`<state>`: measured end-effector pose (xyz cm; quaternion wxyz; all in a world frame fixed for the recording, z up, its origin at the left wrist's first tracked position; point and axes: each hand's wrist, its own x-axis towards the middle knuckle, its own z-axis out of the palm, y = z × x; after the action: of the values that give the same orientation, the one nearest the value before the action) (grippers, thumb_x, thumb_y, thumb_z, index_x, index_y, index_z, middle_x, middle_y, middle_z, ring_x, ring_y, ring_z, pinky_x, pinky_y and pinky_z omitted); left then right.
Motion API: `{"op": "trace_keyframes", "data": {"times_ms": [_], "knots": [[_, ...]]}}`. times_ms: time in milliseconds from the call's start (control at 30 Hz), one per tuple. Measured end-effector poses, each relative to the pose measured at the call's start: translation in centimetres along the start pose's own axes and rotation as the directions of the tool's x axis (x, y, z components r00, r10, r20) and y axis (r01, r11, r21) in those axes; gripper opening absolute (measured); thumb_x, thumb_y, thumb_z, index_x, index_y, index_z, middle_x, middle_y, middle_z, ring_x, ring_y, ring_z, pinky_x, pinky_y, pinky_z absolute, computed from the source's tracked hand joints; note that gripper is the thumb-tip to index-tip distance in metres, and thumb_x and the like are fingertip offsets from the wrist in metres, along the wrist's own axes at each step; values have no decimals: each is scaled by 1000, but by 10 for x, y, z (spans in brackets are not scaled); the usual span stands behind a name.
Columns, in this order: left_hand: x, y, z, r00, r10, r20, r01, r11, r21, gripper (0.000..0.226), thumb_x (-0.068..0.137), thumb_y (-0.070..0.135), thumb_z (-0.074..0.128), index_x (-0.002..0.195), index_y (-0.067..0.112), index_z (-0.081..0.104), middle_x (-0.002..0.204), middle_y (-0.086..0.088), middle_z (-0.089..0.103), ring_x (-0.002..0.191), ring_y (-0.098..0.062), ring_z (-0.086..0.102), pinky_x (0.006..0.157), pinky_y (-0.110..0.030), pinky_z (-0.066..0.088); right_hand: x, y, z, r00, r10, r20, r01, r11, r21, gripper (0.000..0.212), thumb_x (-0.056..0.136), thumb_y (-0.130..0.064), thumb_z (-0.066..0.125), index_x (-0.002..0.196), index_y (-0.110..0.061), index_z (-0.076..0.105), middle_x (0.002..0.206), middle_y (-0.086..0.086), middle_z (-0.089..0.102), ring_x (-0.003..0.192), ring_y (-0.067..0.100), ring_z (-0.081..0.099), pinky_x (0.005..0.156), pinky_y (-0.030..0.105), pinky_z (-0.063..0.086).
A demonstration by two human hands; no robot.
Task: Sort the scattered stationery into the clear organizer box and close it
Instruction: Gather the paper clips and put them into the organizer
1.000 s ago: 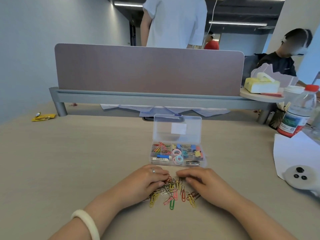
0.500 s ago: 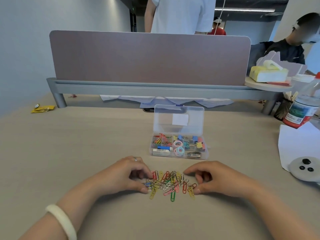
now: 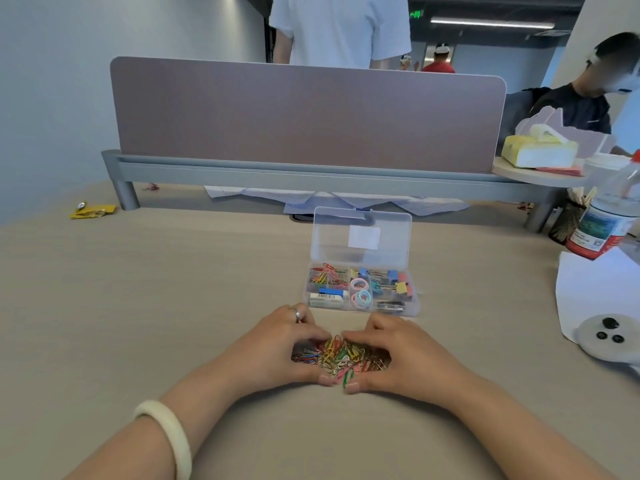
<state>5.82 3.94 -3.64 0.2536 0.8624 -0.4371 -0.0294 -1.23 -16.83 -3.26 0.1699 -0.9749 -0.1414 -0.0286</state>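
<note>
A heap of coloured paper clips (image 3: 341, 358) lies on the table between my hands. My left hand (image 3: 273, 351) cups the heap from the left and my right hand (image 3: 401, 356) from the right, thumbs nearly touching at the front. Both hands press against the clips without lifting them. Just beyond stands the clear organizer box (image 3: 415, 308) with its lid (image 3: 362, 237) raised upright. Its compartments hold paper clips, binder clips, pastel rings and an eraser.
A grey desk divider (image 3: 308, 112) crosses the back of the table. At the right lie white paper (image 3: 595, 292), a round white device (image 3: 609, 336), a water bottle (image 3: 609, 216) and a black pen cup (image 3: 568, 220). A yellow packet (image 3: 91, 211) sits far left. People are behind the divider.
My hands have closed in from both sides, pushing the spread paper clips into a tight heap. The camera view tilted slightly.
</note>
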Motion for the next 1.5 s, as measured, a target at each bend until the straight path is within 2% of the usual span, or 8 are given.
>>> {"op": "trace_keyframes", "data": {"times_ms": [133,300,633,800,933,1133,1267,1500], "knots": [[2,3,2,999,43,-18,-44,998,-45,36,70,45,70,101,29,66,89,20,44,87,1,45,77,-14,39,0,-2,4,997,-27,-77,38,989,141,57,64,-67,58,115,-42,58,87,-11,49,82,3,48,77,26,46],[2,7,4,997,63,-51,-62,998,24,23,79,36,62,99,26,66,94,6,55,86,-2,47,78,-19,39,1,-8,5,990,-59,-131,68,996,64,27,82,-42,60,107,-36,64,85,-12,49,78,0,47,74,26,45],[5,10,8,991,70,-115,-65,997,43,17,82,25,61,96,18,68,91,0,60,77,-3,47,70,-16,34,0,-11,4,982,-75,-175,63,995,-72,25,84,-33,48,98,-22,65,92,-1,62,89,17,58,73,31,48],[4,6,8,991,7,-132,-16,998,-68,14,81,25,64,93,19,70,77,22,47,67,8,50,66,-10,41,-2,-5,1,983,-2,-184,10,999,45,20,84,-30,57,96,-19,68,91,-2,67,81,5,55,74,22,45],[5,3,8,986,-8,-168,-13,992,-126,18,76,33,63,87,21,71,79,17,55,78,-4,58,75,-22,47,-4,-2,-1,978,108,-181,-67,973,221,11,82,-25,65,89,-19,71,76,-18,61,76,-4,55,69,7,41],[6,5,5,971,-68,-231,12,972,-237,8,75,21,70,82,17,72,75,18,57,80,-5,57,73,-19,45,-4,-2,-10,948,252,-195,-120,849,515,13,80,-17,68,72,-28,70,75,-8,72,72,3,63,67,11,47],[7,4,5,964,-103,-244,33,960,-277,7,74,22,71,80,17,72,74,17,57,80,0,55,72,-15,43,8,-6,-18,923,343,-174,-132,708,694,14,81,-12,66,70,-18,72,61,-2,66,56,7,54,58,20,46],[7,2,2,964,-130,-233,58,954,-293,10,74,26,71,80,18,72,82,4,63,82,-8,57,74,-23,47,78,-11,-46,892,385,-237,-126,716,687,8,84,-14,63,85,-11,70,69,-2,67,56,3,61,58,14,53]]}}
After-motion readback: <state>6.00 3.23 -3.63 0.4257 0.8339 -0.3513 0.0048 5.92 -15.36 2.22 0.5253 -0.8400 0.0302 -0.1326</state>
